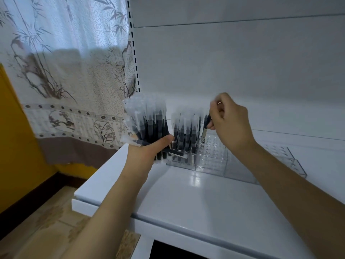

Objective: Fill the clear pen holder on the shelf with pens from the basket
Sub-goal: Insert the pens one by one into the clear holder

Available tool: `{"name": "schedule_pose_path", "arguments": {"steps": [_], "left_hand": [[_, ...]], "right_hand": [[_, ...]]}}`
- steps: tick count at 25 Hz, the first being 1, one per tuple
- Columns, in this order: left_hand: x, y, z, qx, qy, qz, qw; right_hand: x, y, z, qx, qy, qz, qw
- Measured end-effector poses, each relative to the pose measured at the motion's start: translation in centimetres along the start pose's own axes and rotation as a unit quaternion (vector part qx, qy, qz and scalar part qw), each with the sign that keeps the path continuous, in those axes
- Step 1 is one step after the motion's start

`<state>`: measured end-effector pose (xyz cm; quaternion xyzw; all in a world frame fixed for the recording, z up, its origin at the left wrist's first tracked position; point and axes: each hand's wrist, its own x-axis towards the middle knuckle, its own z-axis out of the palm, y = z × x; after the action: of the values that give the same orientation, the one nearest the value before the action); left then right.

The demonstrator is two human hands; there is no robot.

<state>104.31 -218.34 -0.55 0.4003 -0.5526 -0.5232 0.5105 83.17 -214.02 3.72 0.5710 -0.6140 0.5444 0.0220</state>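
On the white shelf [196, 199], set against a pale back panel, stands the clear pen holder [211, 157], a transparent block with a grid of holes. To its right, a second clear tray [287, 157] sits on the same surface, well back toward the panel. Left of the shelving hangs a lace curtain [71, 71] printed with bamboo, beside a slotted upright [133, 43]; a yellow wall [16, 137] and tiled floor lie below. Left hand [149, 148] grips a thick bundle of pens [147, 120], fingers wrapped round the dark barrels, clear caps upward; this bundle and the forearm hide the holder's left end. Holder contents: a cluster of standing pens [186, 131] fills the left rows, caps up, while the right rows of holes show vacant. Right hand [231, 122] pinches a single pen [204, 130] between thumb and curled fingers, its lower tip at a hole just right of the cluster; contact cannot be told. Basket not visible.
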Motion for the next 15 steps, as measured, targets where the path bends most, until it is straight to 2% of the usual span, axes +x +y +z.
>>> {"name": "schedule_pose_path", "arguments": {"steps": [3, 6, 8, 9, 10, 12, 13, 15], "left_hand": [[-0.4, -0.5, -0.2, 0.044, 0.017, 0.003, 0.999], [-0.6, -1.0, -0.6, 0.097, 0.053, 0.007, 0.994], [-1.1, -0.8, -0.8, 0.111, 0.064, -0.007, 0.992], [-1.4, -0.7, -0.9, 0.116, 0.052, -0.01, 0.992], [-1.9, -0.4, -1.0, 0.107, 0.036, -0.02, 0.993], [-2.8, -0.1, -0.8, 0.045, 0.007, -0.036, 0.998], [-2.6, -0.4, -0.6, 0.019, 0.002, -0.036, 0.999], [-2.8, -0.2, -0.7, -0.026, 0.009, -0.05, 0.998]], "right_hand": [[0.1, 0.8, 0.5, -0.074, -0.08, -0.029, 0.994], [0.0, 1.7, 0.9, -0.122, -0.135, -0.009, 0.983], [0.0, 1.5, 0.8, -0.144, -0.107, 0.009, 0.984], [0.0, 1.0, 0.4, -0.158, -0.065, 0.007, 0.985], [-0.2, 0.3, -0.1, -0.168, -0.009, -0.013, 0.986], [-1.2, -1.7, -0.8, -0.163, 0.074, -0.125, 0.976], [-2.0, -2.6, -0.7, -0.158, 0.072, -0.196, 0.965], [-3.5, -3.6, 0.6, -0.155, 0.011, -0.297, 0.942]]}}
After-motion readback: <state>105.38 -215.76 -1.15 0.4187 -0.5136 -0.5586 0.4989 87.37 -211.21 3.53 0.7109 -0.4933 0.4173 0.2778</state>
